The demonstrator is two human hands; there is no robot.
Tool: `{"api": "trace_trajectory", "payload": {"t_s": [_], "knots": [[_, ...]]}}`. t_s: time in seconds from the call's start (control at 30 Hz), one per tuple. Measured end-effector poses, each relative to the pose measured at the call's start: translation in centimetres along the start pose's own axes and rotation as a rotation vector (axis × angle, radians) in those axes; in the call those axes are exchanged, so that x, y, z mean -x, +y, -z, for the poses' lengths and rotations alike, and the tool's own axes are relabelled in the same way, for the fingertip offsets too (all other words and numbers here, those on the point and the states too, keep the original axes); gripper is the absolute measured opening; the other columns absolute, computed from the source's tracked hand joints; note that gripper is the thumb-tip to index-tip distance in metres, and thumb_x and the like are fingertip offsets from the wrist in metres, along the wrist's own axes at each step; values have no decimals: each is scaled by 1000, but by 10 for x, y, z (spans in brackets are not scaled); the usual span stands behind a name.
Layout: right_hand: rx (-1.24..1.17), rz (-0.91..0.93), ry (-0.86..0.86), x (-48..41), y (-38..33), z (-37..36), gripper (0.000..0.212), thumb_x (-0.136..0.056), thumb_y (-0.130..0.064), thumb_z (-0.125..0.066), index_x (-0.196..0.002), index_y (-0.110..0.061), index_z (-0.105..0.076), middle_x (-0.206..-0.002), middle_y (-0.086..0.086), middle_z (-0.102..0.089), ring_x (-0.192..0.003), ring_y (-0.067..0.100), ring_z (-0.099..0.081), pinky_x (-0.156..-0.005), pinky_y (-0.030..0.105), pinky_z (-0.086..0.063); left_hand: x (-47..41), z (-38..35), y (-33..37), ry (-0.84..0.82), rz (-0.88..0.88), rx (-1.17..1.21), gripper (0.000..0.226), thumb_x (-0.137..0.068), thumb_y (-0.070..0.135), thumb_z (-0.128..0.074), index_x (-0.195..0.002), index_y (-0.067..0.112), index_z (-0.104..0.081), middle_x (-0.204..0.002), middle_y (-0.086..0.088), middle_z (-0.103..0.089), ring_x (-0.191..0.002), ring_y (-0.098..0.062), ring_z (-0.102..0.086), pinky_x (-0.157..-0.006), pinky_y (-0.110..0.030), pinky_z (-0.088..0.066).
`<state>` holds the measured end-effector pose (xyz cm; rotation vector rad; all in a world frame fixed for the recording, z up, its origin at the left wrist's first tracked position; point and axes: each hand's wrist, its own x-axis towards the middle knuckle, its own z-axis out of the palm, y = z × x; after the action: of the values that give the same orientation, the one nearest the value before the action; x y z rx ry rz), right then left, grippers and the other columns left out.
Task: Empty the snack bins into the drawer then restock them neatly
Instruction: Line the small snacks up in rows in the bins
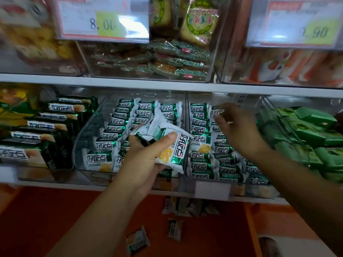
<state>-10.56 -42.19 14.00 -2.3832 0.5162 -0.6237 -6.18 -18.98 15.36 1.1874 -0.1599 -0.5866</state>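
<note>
My left hand [148, 151] grips a small stack of white-and-green snack packets [167, 141] in front of the middle clear bin [83, 138]. That bin holds rows of the same packets standing on edge. My right hand [239, 127] reaches into the neighbouring clear bin [187, 112], fingers loosely spread over a packet [217, 111] at the back row; whether it pinches the packet I cannot tell. Below the shelf, a few loose packets [174, 229] lie in the orange drawer [55, 219].
Dark green snack boxes [46, 127] fill the bin on the left, and light green packs [306, 130] the bin on the right. The upper shelf carries clear bins of biscuits [167, 58] with price tags [104, 19]. A white shelf edge [167, 86] separates the levels.
</note>
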Motion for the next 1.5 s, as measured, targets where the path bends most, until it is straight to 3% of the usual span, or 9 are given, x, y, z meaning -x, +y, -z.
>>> {"api": "trace_trajectory", "payload": {"t_s": [0.17, 0.4, 0.5, 0.6, 0.73, 0.87, 1.03, 1.3, 1.5], "knots": [[-534, -180, -351, 89, -71, 5, 48, -68, -64, -64, -107, -39, -53, -104, -8, -65, -94, 7, -66, -85, 35, -55, 18, -9, -4, -17, 29, 52, 42, -85, 13, -70, -84, 34, -34, -68, 16, -66, -57, 1, -68, -67, -34, -51], [-832, -372, -341, 109, -78, 1, 40, -74, -31, -76, -111, -23, -65, -110, 14, -68, -99, 27, -68, -91, 50, -54, 30, -7, -6, -33, 87, 130, 50, -73, 26, -74, -117, 24, -50, -112, -3, -72, -91, -19, -73, -71, -40, -58], [-924, -448, -349, 93, -60, 11, 35, -80, -13, -72, -114, -12, -61, -109, 14, -70, -95, 26, -71, -77, 38, -58, 24, 0, -5, 18, 80, 167, 49, -86, 18, -69, -127, 21, -42, -140, 2, -50, -113, -24, -61, -80, -46, -59], [-786, -487, -211, 60, -19, 24, 44, -75, -18, -76, -109, 0, -56, -104, 15, -69, -84, 22, -72, -66, 30, -55, 16, 7, -3, 5, 65, 173, 73, -86, 19, -69, -140, 43, -27, -158, 5, -20, -138, -33, -35, -83, -48, -58], [-299, -361, 10, 8, 37, 31, 41, -78, -24, -80, -112, -11, -62, -100, 6, -67, -87, 24, -67, -74, 33, -50, 4, 9, -6, -22, 34, 97, 88, -70, 28, -76, -143, 42, -28, -161, 8, -15, -115, -20, -47, -82, -47, -58], [-68, -178, -78, -49, 76, 17, 40, -70, -35, -84, -106, -26, -68, -106, 10, -64, -93, 31, -67, -86, 50, -56, -9, 17, -7, -16, 20, 66, 99, -63, 33, -80, -147, 39, -30, -159, 7, -25, -125, -25, -49, -78, -44, -60], [317, -69, -234, -81, 75, -9, 48, -83, -33, -74, -128, -23, -61, -125, 12, -53, -101, 30, -60, -98, 32, -49, -20, 20, -6, 41, 26, 38, 103, -62, 33, -80, -149, 41, -26, -159, 9, -21, -123, -26, -44, -78, -44, -60], [295, -134, -18, -62, 71, -27, 41, -85, -28, -72, -121, -12, -58, -131, 17, -38, -102, 29, -54, -84, 14, -34, -22, 22, -7, 27, 22, 31, 83, -69, 31, -77, -141, 30, -35, -160, 8, -17, -118, -19, -43, -79, -44, -60], [193, 22, 126, -17, 33, -6, 41, -91, -24, -65, -129, -15, -53, -133, 16, -38, -114, 33, -51, -96, 31, -42, -12, 16, -2, 4, 33, 40, 84, -75, 27, -76, -144, 29, -28, -161, 1, -18, -122, -18, -37, -83, -49, -58]]}}
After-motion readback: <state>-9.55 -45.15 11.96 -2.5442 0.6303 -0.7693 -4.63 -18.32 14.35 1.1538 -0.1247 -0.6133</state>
